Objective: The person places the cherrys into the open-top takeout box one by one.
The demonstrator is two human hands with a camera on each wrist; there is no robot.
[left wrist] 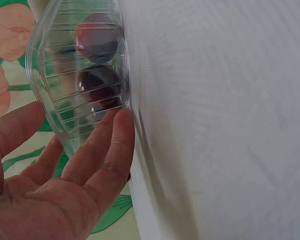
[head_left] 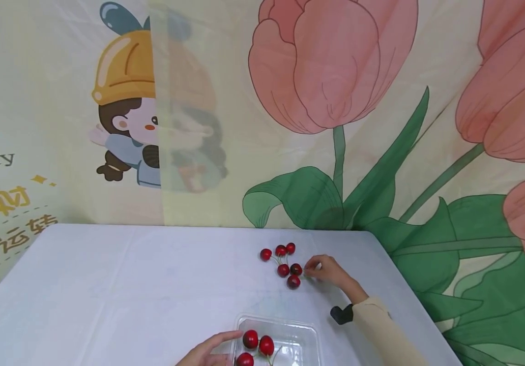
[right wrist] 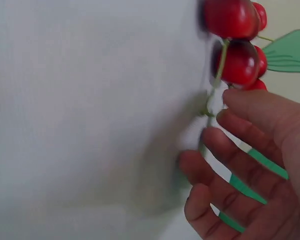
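In the head view, my left hand [head_left: 209,351] is at the left side of a clear plastic container [head_left: 310,335] at the front of the table. Its fairly straight fingers [left wrist: 121,135] rest against the ribbed wall in the left wrist view. Inside the container are a few red cherries [head_left: 266,345] with green stems. My right hand [head_left: 326,269] reaches to a cluster of cherries [head_left: 293,282] farther back. In the right wrist view, its thumb and fingertips [right wrist: 222,117] are beside a green stem [right wrist: 221,65], loosely bent and apart.
A white cloth covers the table [head_left: 152,284]. Behind it hangs a printed backdrop [head_left: 336,66] with large tulips and a cartoon figure. A black object [head_left: 342,314] shows by the right sleeve [head_left: 383,325].
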